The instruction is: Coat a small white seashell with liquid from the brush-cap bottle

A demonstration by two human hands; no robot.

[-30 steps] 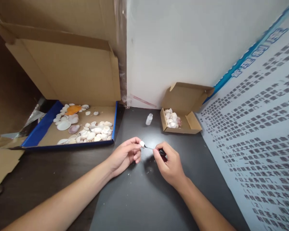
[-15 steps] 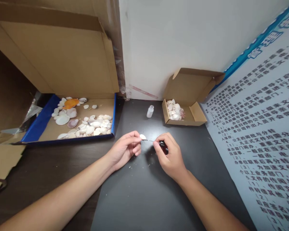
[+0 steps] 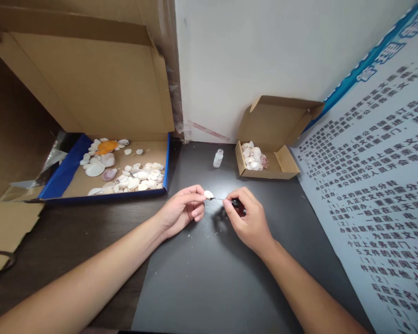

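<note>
Between the thumb and fingers of my left hand (image 3: 184,208) is a small white seashell (image 3: 208,195), pinched at its edge over the dark table mat. My right hand (image 3: 248,218) is closed around a thin metal tool with a black handle (image 3: 237,203). Its slender shaft points left, and the tip reaches the shell's lower right edge. Most of the handle is hidden by my fingers, so the exact kind of tool does not show. Pale crumbs (image 3: 191,235) lie on the mat below my hands.
A blue-edged cardboard box (image 3: 166,162) at left holds many shells (image 3: 139,178). A small glass bottle (image 3: 218,158) stands at the back. Right of it, an open small box (image 3: 271,174) contains more shells (image 3: 252,155). A printed sheet (image 3: 379,185) lines the right side.
The shell has turned and shows more of its white face. The tool's tip has come up against its edge. The whole view has shifted slightly.
</note>
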